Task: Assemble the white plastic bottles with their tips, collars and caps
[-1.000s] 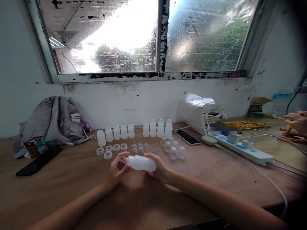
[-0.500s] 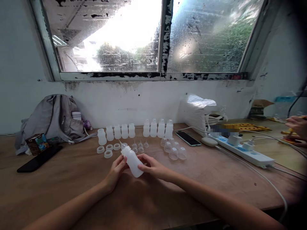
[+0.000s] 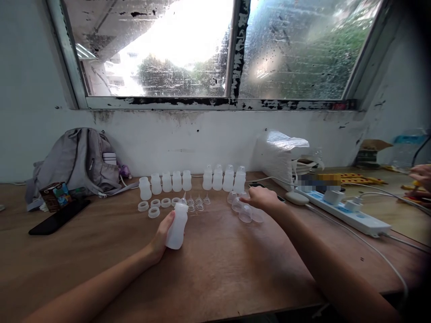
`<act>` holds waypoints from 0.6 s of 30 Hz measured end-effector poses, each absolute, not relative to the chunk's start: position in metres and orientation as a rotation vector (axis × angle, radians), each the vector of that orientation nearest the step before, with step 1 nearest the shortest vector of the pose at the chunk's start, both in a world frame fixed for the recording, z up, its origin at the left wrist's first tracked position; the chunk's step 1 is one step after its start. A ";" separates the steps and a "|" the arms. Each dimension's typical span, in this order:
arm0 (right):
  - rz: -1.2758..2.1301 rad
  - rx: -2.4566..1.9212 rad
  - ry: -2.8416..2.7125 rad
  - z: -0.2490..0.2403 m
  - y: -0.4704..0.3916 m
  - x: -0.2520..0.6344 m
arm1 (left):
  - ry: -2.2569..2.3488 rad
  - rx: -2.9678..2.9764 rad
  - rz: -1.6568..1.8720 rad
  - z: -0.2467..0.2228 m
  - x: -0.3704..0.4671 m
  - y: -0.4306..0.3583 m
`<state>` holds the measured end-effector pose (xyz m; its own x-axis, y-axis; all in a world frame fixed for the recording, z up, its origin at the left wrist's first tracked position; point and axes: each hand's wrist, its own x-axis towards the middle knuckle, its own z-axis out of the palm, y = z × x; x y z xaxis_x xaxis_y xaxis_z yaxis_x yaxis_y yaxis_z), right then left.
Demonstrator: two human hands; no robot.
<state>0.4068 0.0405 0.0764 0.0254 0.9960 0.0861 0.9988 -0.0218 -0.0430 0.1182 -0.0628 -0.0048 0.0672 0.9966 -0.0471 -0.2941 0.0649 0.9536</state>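
My left hand [image 3: 163, 237] is wrapped round a frosted white bottle [image 3: 176, 229] topped with a collar and a clear pointed nipple. My right hand [image 3: 261, 198] reaches over the clear dome caps [image 3: 245, 214] at the right; its fingertips are at the caps, and whether they grip one is hard to tell. Several open bottles [image 3: 166, 182] stand in a row near the wall, with capped bottles [image 3: 228, 178] to their right. White rings [image 3: 154, 212] lie in front of the open bottles. Clear nipples [image 3: 199, 204] sit between the rings and the caps.
A grey backpack [image 3: 77, 161], a small box [image 3: 56, 197] and a black case [image 3: 60, 217] are at the left. Behind my right hand lies a phone [image 3: 280, 198]. A power strip [image 3: 363, 219] with cables is at the right; another person's hand [image 3: 421, 177] shows at the far right edge.
My right hand has let go of the bottle and moved right to the dome caps. My left hand still holds the bottle, now more upright and slightly further left. The view has shifted slightly.
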 end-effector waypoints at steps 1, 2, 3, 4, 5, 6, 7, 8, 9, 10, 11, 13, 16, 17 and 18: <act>-0.016 -2.181 -2.146 0.073 0.041 0.406 | 0.984 0.991 1.245 -0.005 0.118 -0.063; 0.016 -2.163 -2.168 0.069 0.041 0.405 | 0.992 1.002 1.240 -0.004 0.119 -0.063; 0.049 -2.136 -2.195 0.066 0.041 0.404 | 0.996 1.009 1.238 -0.004 0.119 -0.064; 0.088 -2.094 -2.225 0.063 0.041 0.403 | 0.999 1.013 1.236 -0.004 0.120 -0.064; 0.142 -2.032 -2.260 0.060 0.040 0.401 | 1.003 1.014 1.232 -0.003 0.120 -0.064; 0.222 -1.936 -2.297 0.059 0.040 0.398 | 1.004 1.017 1.229 -0.003 0.120 -0.064; 0.325 -1.802 -2.326 0.058 0.038 0.396 | 1.001 1.026 1.228 -0.002 0.120 -0.064; 0.439 -1.638 -2.337 0.058 0.036 0.392 | 0.996 1.039 1.229 -0.002 0.120 -0.064; 0.545 -1.462 -2.320 0.059 0.033 0.388 | 0.993 1.059 1.234 -0.001 0.120 -0.065; 0.636 -1.292 -2.282 0.060 0.030 0.384 | 0.992 1.083 1.238 -0.001 0.120 -0.065; 0.713 -1.147 -2.232 0.062 0.026 0.380 | 0.991 1.111 1.237 0.000 0.120 -0.065; 0.861 -0.934 -2.124 0.065 0.017 0.371 | 0.994 1.173 1.217 0.001 0.120 -0.066; 1.124 -0.715 -1.968 0.067 0.004 0.358 | 0.980 1.264 1.182 0.003 0.120 -0.067; 1.197 -0.662 -1.921 0.067 0.000 0.355 | 0.975 1.289 1.175 0.003 0.120 -0.067; 1.250 -0.623 -1.885 0.067 -0.004 0.351 | 0.972 1.310 1.169 0.004 0.120 -0.066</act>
